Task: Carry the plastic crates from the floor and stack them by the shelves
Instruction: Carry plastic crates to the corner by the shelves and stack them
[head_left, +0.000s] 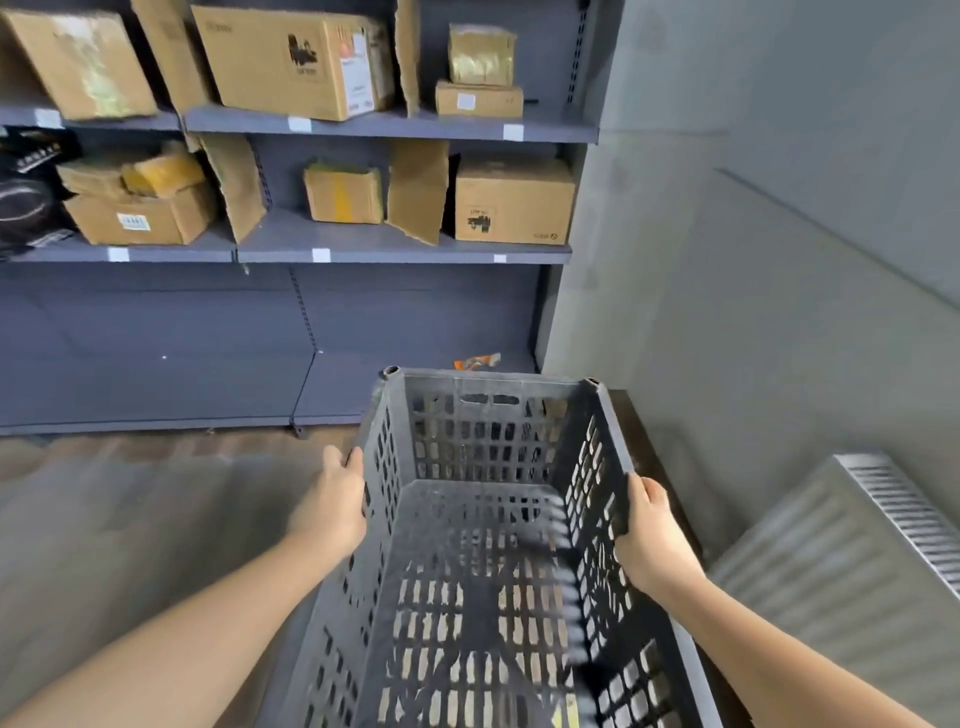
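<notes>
You hold a matt dark-grey perforated plastic crate (483, 545). Shelves (389, 124) are painted matt metal; boxes (511, 200) plain brown cardboard; the ribbed panel (852, 545) looks like dull metal.

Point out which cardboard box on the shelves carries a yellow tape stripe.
The small box in the middle of the lower shelf, left of the leaning cardboard sheet. A yellow stripe runs down its front; the other boxes show none.

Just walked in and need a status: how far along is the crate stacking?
Done: no finished stack shows by the shelves. In hand: one empty crate, left hand and right hand gripping its long sides, facing the shelves. Left: setting it down; other crates are out of view.
</notes>
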